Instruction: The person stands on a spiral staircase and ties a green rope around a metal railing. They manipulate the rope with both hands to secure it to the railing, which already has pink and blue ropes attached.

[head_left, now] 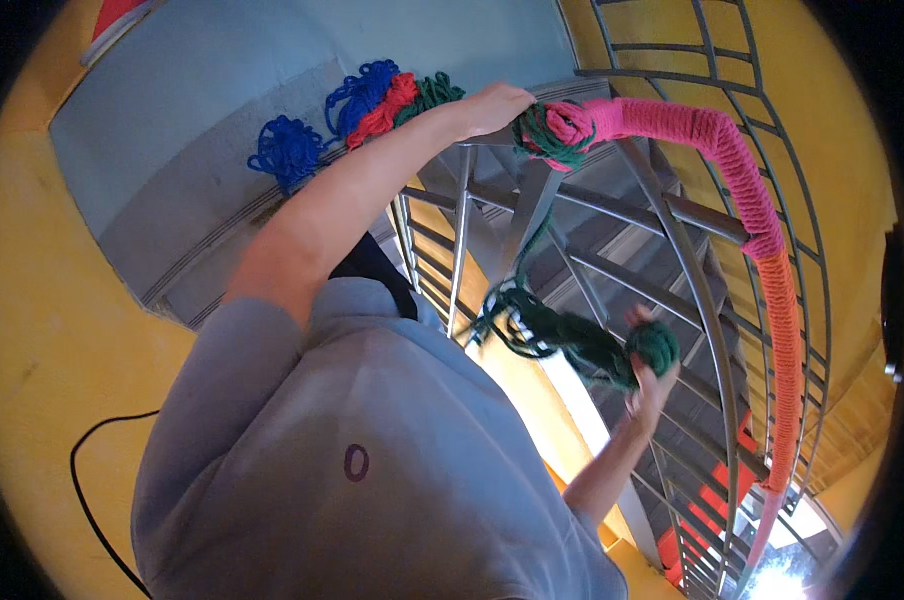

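My left hand [497,108] is closed over the top of the metal handrail, just left of where its pink wrapping [662,117] ends. Beside its fingers, pink and green yarn [560,130] is bunched around the rail. A green strand hangs from there down to a loose, tangled hank of dark green yarn [582,340]. Lower and to the right, my right hand [650,390] grips the thick end of that hank, fingers wrapped round it. Past the pink part, the handrail carries orange wrapping [780,350].
Blue yarn [288,150], red yarn [384,110] and more green yarn lie on the grey stairs beyond my left arm. Metal balusters and crossbars [622,205] stand beneath the rail. A yellow wall [62,330] is at left, with a black cable.
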Motion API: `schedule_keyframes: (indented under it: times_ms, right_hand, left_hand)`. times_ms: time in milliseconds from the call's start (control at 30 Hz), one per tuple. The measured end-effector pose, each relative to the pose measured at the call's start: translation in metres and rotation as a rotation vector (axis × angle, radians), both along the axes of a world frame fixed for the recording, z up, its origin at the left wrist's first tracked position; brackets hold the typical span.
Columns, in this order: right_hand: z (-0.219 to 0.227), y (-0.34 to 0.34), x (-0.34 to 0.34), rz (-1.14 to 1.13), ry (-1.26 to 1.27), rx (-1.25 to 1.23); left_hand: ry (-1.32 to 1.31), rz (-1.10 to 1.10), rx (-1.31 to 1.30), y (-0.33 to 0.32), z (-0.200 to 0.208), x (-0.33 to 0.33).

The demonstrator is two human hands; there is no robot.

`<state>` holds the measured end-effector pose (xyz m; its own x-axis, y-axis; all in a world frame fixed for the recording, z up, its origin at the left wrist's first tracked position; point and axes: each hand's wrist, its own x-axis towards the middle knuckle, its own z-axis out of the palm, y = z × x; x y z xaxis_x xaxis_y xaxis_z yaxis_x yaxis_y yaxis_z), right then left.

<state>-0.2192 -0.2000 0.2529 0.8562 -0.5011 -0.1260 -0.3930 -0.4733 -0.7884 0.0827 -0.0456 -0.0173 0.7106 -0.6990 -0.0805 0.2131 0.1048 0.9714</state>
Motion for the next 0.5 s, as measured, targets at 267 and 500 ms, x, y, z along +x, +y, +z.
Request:
schedule_keyframes:
  times_ms: [267,500]
  right_hand:
    - [-0.158,-0.027,0.15,-0.17,0.083,0.721]
    - [-0.221,-0.096,0.207,0.033,0.501,1.118]
  left_hand:
    - [0.304,0.013,-0.064,0.01,0.018,-0.007]
    - [0.353,0.02,-0.192,0.004,0.001,-0.005]
